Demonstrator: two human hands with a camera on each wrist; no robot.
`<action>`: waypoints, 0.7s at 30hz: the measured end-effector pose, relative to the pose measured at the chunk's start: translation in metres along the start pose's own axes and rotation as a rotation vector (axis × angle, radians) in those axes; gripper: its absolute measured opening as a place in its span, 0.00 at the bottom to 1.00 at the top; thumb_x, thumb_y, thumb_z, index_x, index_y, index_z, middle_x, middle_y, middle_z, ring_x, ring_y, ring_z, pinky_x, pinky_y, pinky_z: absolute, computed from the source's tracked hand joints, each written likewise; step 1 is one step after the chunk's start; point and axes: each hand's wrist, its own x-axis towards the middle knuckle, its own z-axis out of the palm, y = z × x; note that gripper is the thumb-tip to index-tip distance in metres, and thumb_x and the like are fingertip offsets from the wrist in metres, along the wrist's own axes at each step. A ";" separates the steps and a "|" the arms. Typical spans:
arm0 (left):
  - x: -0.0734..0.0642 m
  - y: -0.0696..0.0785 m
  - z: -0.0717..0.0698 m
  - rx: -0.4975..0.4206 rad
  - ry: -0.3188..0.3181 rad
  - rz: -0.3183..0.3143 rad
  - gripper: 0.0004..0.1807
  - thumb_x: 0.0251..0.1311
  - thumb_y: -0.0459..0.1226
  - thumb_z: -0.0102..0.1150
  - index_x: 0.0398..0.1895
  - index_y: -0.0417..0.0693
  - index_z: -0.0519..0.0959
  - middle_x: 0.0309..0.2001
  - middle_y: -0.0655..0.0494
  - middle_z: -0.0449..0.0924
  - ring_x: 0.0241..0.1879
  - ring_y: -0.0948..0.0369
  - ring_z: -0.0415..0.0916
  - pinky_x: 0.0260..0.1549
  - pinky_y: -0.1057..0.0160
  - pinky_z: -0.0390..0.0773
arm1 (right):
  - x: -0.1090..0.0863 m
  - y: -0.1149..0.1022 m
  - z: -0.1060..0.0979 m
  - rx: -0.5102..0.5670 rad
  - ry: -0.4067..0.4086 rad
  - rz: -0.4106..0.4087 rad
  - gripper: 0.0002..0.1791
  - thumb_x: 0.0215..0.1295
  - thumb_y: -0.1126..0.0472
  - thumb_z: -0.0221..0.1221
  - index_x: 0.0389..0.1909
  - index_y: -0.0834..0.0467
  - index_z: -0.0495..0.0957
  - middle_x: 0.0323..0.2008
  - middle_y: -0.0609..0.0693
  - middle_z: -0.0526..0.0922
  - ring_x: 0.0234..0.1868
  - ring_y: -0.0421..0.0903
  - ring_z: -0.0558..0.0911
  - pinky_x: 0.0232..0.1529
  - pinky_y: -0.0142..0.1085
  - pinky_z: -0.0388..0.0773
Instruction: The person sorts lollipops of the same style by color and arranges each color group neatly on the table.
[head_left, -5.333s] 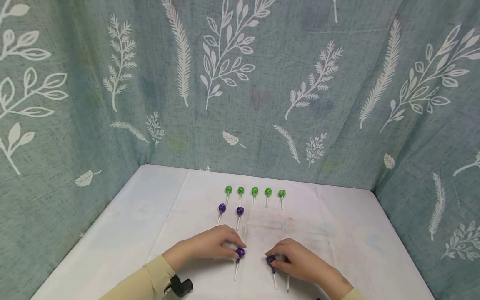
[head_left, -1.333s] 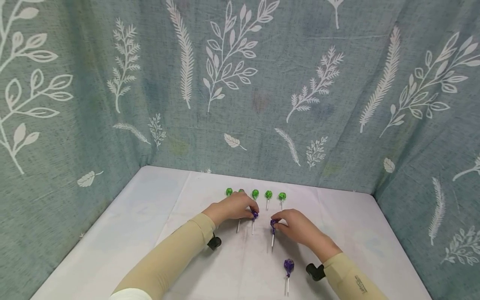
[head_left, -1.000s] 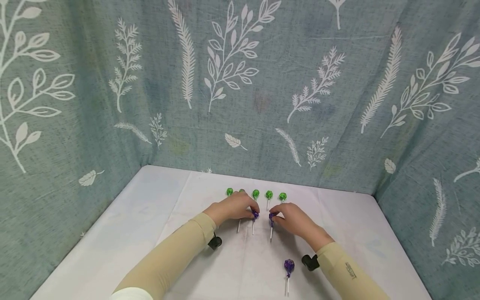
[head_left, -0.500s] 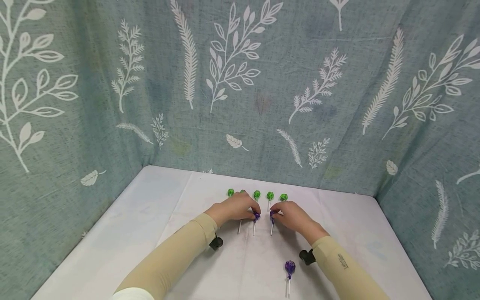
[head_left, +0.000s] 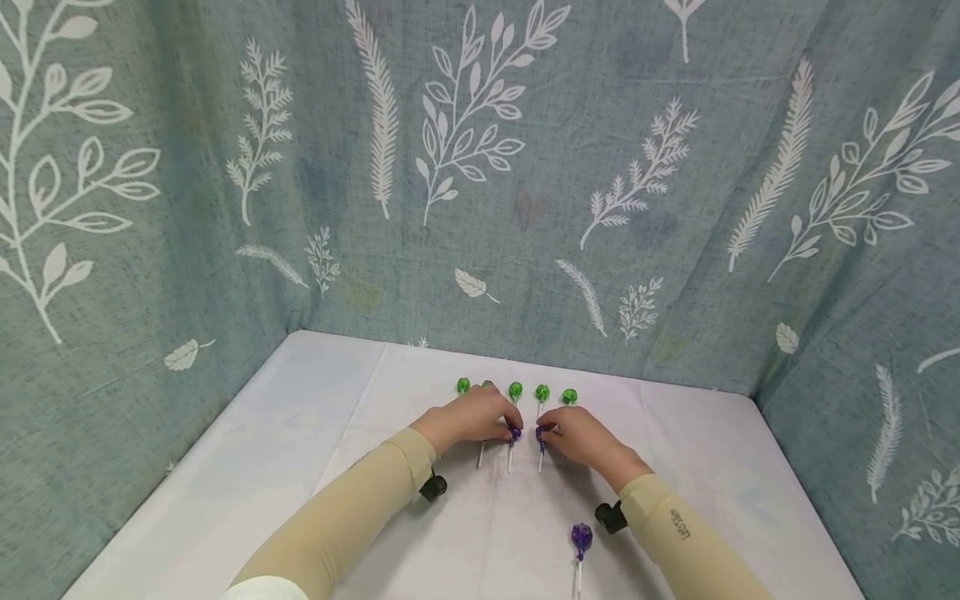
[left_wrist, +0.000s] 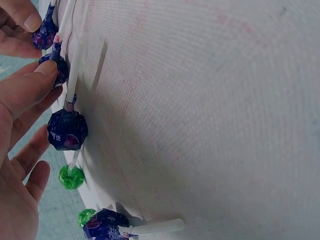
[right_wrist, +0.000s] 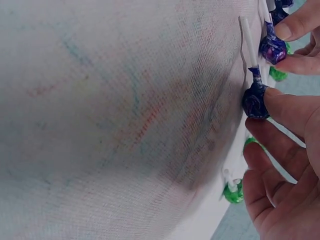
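My left hand (head_left: 476,414) pinches the wrapped head of a purple lollipop (head_left: 511,454) below the green row. Close on its right, my right hand (head_left: 585,437) holds a second purple lollipop (head_left: 540,458) by the head between thumb and fingers. Both white sticks point toward me, roughly parallel. In the left wrist view, two more purple lollipops lie beside my left hand, a nearer one (left_wrist: 67,131) and a lower one (left_wrist: 105,224); in the head view that hand mostly covers them. Another purple lollipop (head_left: 581,537) lies alone nearer me, left of my right wrist.
Several green lollipops (head_left: 515,390) form a row near the far side of the white-covered table (head_left: 360,550). My left hand partly hides that row's left end. A leaf-patterned curtain (head_left: 525,167) rises behind and at both sides. Each wrist bears a small black camera (head_left: 432,487).
Both hands have carried purple lollipops from nearer me to just below the green row. Over the last second the left hand stays put while the right hand's lollipop shifts slightly farther away and closer.
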 end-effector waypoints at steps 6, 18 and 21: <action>0.002 -0.002 0.001 -0.001 -0.005 0.006 0.12 0.51 0.48 0.63 0.41 0.70 0.80 0.37 0.78 0.77 0.39 0.69 0.72 0.39 0.58 0.70 | -0.004 -0.001 -0.004 -0.010 0.008 0.006 0.16 0.61 0.56 0.58 0.49 0.55 0.78 0.42 0.47 0.80 0.45 0.44 0.77 0.46 0.40 0.73; 0.001 0.000 -0.001 -0.008 -0.011 0.014 0.12 0.51 0.46 0.64 0.41 0.66 0.81 0.37 0.76 0.78 0.39 0.68 0.73 0.40 0.58 0.70 | -0.031 -0.002 -0.021 0.051 0.042 0.032 0.20 0.60 0.55 0.58 0.53 0.53 0.75 0.48 0.47 0.77 0.48 0.48 0.75 0.45 0.43 0.73; 0.001 0.000 -0.001 0.001 -0.009 0.015 0.12 0.51 0.46 0.64 0.41 0.66 0.81 0.37 0.76 0.78 0.38 0.70 0.73 0.39 0.58 0.70 | -0.041 -0.003 -0.023 0.065 0.056 0.013 0.19 0.60 0.54 0.58 0.53 0.53 0.75 0.48 0.47 0.77 0.47 0.48 0.76 0.45 0.42 0.73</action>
